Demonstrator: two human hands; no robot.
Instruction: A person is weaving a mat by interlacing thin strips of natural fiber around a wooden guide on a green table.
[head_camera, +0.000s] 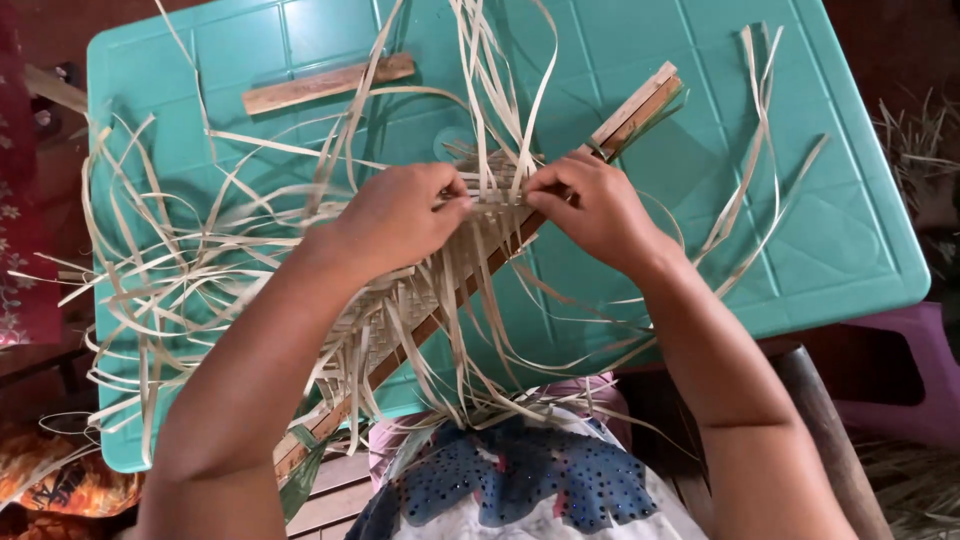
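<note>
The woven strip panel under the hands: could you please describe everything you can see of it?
The woven panel is a flat mat of pale, straw-coloured strips that look like split bamboo or cane, interlaced in a tight diagonal pattern. It lies slanted across the turquoise plastic table, running alongside a long wooden slat. Many loose strip ends fan out from its edges, curling over the table. The left hand presses on it, while the right hand pinches strips at its upper end.

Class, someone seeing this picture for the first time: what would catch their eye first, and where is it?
Two hands, left hand and right hand, meet at the middle, pinching pale strips on a half-woven mat. Loose strips spray out over the turquoise table. A wooden slat lies apart near the far edge.
</note>
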